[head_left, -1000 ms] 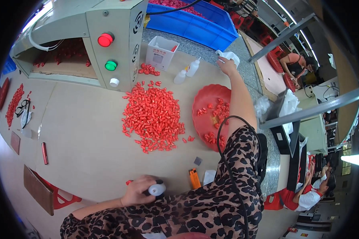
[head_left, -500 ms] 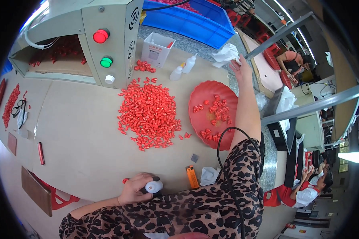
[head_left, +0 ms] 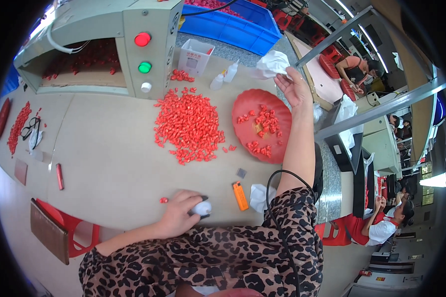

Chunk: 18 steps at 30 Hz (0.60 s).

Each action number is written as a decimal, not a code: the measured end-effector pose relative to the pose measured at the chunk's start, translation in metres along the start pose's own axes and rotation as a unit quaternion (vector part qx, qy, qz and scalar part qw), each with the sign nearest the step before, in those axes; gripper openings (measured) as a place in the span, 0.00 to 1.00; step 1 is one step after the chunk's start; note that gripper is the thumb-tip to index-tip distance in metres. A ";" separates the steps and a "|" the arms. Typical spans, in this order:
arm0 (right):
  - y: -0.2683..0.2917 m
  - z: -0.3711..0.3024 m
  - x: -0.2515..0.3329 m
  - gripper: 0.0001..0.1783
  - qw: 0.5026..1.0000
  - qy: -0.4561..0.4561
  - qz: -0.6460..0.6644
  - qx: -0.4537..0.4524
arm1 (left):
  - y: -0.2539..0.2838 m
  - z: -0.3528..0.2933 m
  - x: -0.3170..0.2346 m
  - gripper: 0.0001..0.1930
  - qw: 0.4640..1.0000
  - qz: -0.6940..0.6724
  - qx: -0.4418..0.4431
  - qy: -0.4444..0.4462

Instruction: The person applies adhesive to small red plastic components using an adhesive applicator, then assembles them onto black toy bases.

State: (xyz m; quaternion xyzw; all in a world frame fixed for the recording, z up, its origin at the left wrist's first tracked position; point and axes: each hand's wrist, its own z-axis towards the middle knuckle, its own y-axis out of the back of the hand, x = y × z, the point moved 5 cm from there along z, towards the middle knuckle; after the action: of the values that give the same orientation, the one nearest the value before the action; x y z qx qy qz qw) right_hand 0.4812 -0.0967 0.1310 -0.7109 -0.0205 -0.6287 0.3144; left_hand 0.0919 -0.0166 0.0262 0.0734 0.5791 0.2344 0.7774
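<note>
My left hand (head_left: 180, 214) is closed round a small white bottle (head_left: 202, 208) at the table's near edge. One small red piece (head_left: 163, 200) lies just beyond that hand. Stretched out to the far right, my right hand (head_left: 295, 88) pinches a crumpled white tissue (head_left: 271, 63). Below my right hand is a red scalloped plate (head_left: 243, 131), partly covered by my forearm, with red pieces in it. A large heap of small shiny red pieces (head_left: 188, 126) lies mid-table.
A grey machine (head_left: 151, 20) with red and green buttons stands at the back left. Two white squeeze bottles (head_left: 224, 76), a white box (head_left: 193, 55) and a blue crate (head_left: 233, 25) are at the back. An orange lighter-like item (head_left: 240, 196) lies near me. Co-workers (head_left: 354, 74) sit to the right.
The view has shifted a little. My right hand has closed on the tissue, which it was just reaching toward. My left hand with the bottle has moved slightly away from my body.
</note>
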 end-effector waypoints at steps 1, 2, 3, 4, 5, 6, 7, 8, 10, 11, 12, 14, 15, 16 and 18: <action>-0.014 -0.016 -0.001 0.13 1.000 0.014 -0.006 0.002 | -0.004 -0.001 0.000 0.17 1.000 0.017 0.005 -0.010; -0.028 -0.028 -0.006 0.13 1.000 0.009 -0.002 0.008 | -0.002 -0.001 -0.001 0.17 1.000 0.023 0.001 -0.004; -0.037 -0.040 -0.013 0.11 1.000 0.011 -0.010 0.011 | -0.002 -0.002 -0.002 0.16 0.998 0.056 -0.002 -0.014; -0.048 -0.053 -0.021 0.10 1.000 0.013 -0.019 0.014 | -0.001 -0.003 -0.003 0.16 0.996 0.089 -0.005 -0.023; -0.062 -0.071 -0.028 0.07 1.000 0.015 -0.025 -0.003 | -0.001 -0.004 -0.004 0.16 0.996 0.092 -0.006 -0.017; -0.067 -0.087 -0.036 0.07 1.000 0.011 -0.023 -0.005 | -0.003 -0.005 -0.003 0.18 0.994 0.107 -0.008 -0.005; -0.071 -0.102 -0.044 0.07 0.999 0.002 -0.045 -0.001 | -0.004 -0.006 -0.002 0.19 0.993 0.121 -0.010 0.008; -0.077 -0.119 -0.052 0.07 0.998 -0.007 -0.068 0.004 | -0.005 -0.008 -0.003 0.19 0.992 0.123 -0.009 0.014; -0.084 -0.146 -0.065 0.08 0.998 -0.016 -0.067 -0.005 | -0.003 -0.009 -0.003 0.24 0.993 0.110 -0.043 0.008; -0.082 -0.158 -0.071 0.08 0.997 -0.034 -0.074 -0.012 | -0.004 -0.010 -0.001 0.28 0.993 0.113 -0.031 -0.011; -0.081 -0.169 -0.076 0.09 0.995 -0.051 -0.082 -0.018 | -0.003 -0.013 -0.003 0.28 0.993 0.115 -0.029 -0.008; -0.082 -0.189 -0.080 0.09 0.993 -0.061 -0.092 -0.038 | 0.003 -0.019 -0.008 0.27 0.994 0.084 -0.067 0.009; -0.082 -0.197 -0.080 0.08 0.990 -0.056 -0.120 -0.036 | 0.012 -0.023 -0.018 0.25 0.993 0.080 -0.090 0.008; -0.083 -0.203 -0.080 0.08 0.987 -0.051 -0.149 -0.033 | 0.019 -0.024 -0.022 0.25 0.993 0.082 -0.089 0.009; -0.091 -0.212 -0.081 0.08 0.988 -0.041 -0.148 -0.019 | 0.046 -0.026 -0.029 0.22 0.975 0.090 -0.197 -0.038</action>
State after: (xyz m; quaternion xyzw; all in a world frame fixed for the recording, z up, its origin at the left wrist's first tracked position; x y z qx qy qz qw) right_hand 0.2388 -0.0943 0.0978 -0.7311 -0.1265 -0.6390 0.2031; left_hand 0.0484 0.0071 0.0604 -0.0207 0.4827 0.4102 0.7735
